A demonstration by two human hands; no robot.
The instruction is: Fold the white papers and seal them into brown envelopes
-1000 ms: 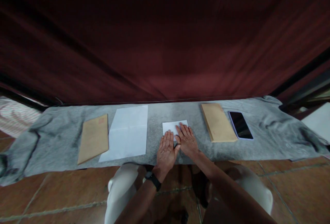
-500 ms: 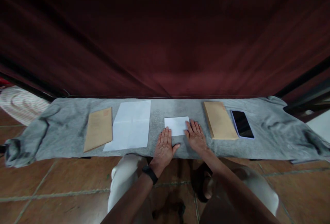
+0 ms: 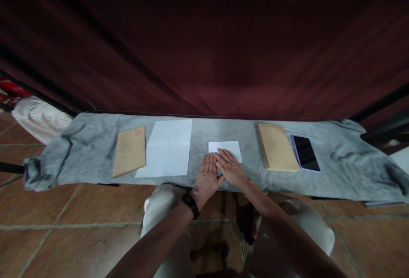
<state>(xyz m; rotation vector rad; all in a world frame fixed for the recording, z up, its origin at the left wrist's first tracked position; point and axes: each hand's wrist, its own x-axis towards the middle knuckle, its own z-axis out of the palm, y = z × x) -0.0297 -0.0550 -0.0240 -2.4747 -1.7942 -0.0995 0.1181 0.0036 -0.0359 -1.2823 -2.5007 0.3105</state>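
Note:
A small white folded paper (image 3: pixel 234 147) lies on the grey cloth in front of me. My left hand (image 3: pixel 207 176) rests flat at its lower left corner, fingers stretched out. Across the paper's lower part lies my right hand (image 3: pixel 230 168), also flat and open, its fingertips pointing up and left beside the left fingers. Left of my hands is a larger white sheet (image 3: pixel 169 150) with a crease across it. Its left edge meets a brown envelope (image 3: pixel 130 152). To the right lies a thick stack of brown envelopes (image 3: pixel 278 148).
A phone (image 3: pixel 306 153) with a lilac edge lies right of the envelope stack. The grey cloth (image 3: pixel 345 163) covers a narrow bench and bunches up at both ends. Behind it hangs a dark red curtain (image 3: pixel 223 56). Striped fabric (image 3: pixel 41 116) is at the far left.
My right hand has slid left over the paper, from its right edge to beside my left hand. The left hand stays flat near the paper's lower left. The whole view has shifted slightly.

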